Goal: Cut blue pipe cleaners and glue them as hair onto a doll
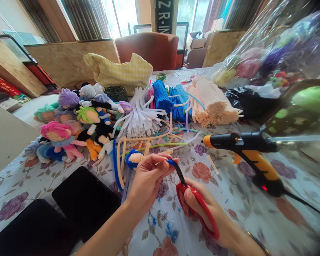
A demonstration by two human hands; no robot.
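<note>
My left hand [152, 172] pinches a slim blue strip [172, 162]; my right hand [212, 204] (curled tight) grips red-handled, black-bladed scissors [183, 184] against it

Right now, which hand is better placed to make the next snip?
Probably your right hand: it grips the red-handled scissors, which reach the blue piece that your left hand pinches.

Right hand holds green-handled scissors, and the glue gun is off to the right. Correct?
Not quite: the scissors in the right hand have red handles, not green, as the head view shows. The glue gun is indeed off to the right.
</note>
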